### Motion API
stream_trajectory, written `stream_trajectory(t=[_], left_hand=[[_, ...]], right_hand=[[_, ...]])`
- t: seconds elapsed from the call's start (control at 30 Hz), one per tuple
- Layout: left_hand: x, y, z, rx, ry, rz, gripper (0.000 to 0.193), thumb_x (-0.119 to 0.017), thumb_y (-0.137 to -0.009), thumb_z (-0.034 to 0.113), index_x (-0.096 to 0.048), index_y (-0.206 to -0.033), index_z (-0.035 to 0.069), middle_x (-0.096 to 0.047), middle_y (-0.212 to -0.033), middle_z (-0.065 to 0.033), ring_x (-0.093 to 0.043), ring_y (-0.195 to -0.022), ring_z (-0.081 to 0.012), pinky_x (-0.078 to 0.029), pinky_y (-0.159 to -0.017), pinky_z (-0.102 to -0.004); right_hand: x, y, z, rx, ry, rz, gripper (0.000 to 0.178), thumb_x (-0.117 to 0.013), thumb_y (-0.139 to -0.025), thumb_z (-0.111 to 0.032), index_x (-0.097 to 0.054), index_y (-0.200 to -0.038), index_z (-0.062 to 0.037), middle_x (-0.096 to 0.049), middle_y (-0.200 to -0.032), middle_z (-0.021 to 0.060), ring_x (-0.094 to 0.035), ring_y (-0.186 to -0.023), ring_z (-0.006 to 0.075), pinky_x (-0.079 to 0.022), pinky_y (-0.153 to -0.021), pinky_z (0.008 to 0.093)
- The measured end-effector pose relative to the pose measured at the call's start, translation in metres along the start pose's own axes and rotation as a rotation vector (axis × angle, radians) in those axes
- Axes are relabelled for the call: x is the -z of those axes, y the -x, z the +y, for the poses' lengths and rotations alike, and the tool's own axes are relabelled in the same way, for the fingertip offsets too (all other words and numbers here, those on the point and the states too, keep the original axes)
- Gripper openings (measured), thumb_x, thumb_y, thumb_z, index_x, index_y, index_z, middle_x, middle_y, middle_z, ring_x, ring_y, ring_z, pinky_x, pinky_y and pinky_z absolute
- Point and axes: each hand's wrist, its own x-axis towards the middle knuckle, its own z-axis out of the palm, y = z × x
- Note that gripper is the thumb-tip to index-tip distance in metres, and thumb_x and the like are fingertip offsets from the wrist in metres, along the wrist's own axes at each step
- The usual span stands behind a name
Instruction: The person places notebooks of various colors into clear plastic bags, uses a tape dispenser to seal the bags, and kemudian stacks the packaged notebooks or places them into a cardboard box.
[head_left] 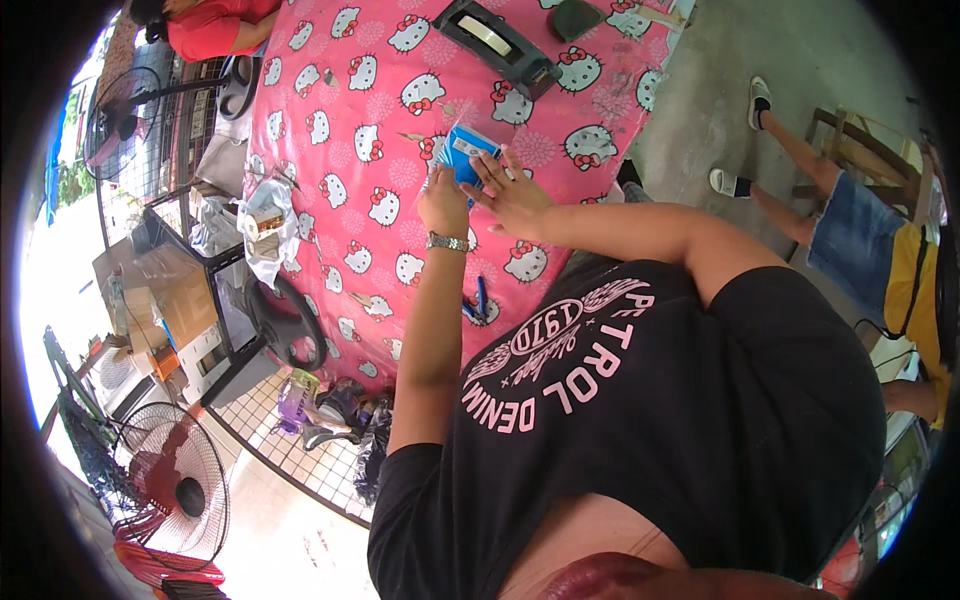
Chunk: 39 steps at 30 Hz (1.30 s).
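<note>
A flat blue packet (468, 150) with a pale label and a fanned, white-edged left side lies on a pink cloth-covered table (330, 220), and a clear sleeve seems to surround it. My left hand (443, 205), with a metal watch on the wrist, pinches the packet's near-left edge. Across its right side rests my right hand (512, 200), fingers spread and lying flat on the blue surface. Blue-handled pliers (480, 298) lie nearer to me, apart from both hands.
A black tape dispenser (497, 45) stands at the far side beside a dark rounded object (577, 18). Left of the table are a plastic bag (268, 232), a black chair armrest (285, 322) and a fan (170, 485). One person (215, 30) sits far left; another (860, 245) is at right.
</note>
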Motion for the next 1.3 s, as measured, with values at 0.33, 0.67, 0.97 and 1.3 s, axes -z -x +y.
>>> stream_trajectory(t=[0.33,0.67,0.97,1.3], left_hand=[[0.011,-0.001,0.01,-0.052,-0.159,-0.159,0.014,-0.048,-0.081,0.016,-0.06,-0.086,0.009,-0.065,-0.086,-0.0127,-0.064,-0.07,-0.0325,-0.051,-0.058,-0.0448],[-0.006,0.008,0.018,0.076,-0.098,-0.24,0.036,-0.043,-0.085,0.009,-0.053,-0.119,-0.002,-0.045,-0.134,-0.0218,-0.042,-0.127,-0.0328,-0.037,-0.103,-0.0387],[-0.011,0.029,0.024,-0.003,-0.117,-0.153,0.052,-0.049,-0.09,0.026,-0.044,-0.128,-0.01,-0.036,-0.138,-0.0282,-0.032,-0.132,-0.038,-0.024,-0.111,-0.0423],[-0.016,0.027,0.033,0.094,0.001,-0.103,0.056,-0.06,-0.083,0.022,-0.045,-0.127,-0.008,-0.038,-0.138,-0.0255,-0.034,-0.131,-0.0373,-0.024,-0.11,-0.0442]], right_hand=[[0.015,-0.02,0.005,0.102,0.012,-0.002,0.074,-0.065,-0.072,-0.052,-0.05,-0.13,-0.0093,-0.02,-0.145,0.0289,-0.009,-0.139,0.0411,-0.01,-0.102,0.071],[0.038,-0.025,0.193,-0.64,-0.545,0.423,0.024,-0.068,-0.08,-0.031,-0.066,-0.09,-0.009,-0.064,-0.084,0.0099,-0.058,-0.082,0.0225,-0.046,-0.066,0.0375],[0.043,-0.028,0.19,-0.798,-1.538,0.268,0.012,-0.067,-0.083,-0.02,-0.065,-0.082,-0.0084,-0.058,-0.073,-0.0029,-0.051,-0.061,0.0082,-0.04,-0.051,0.023],[-0.041,0.015,0.176,-0.496,-2.554,-0.303,0.003,-0.051,-0.09,-0.01,-0.051,-0.089,-0.0077,-0.047,-0.072,-0.0021,-0.044,-0.058,0.0065,-0.035,-0.049,0.0203]])
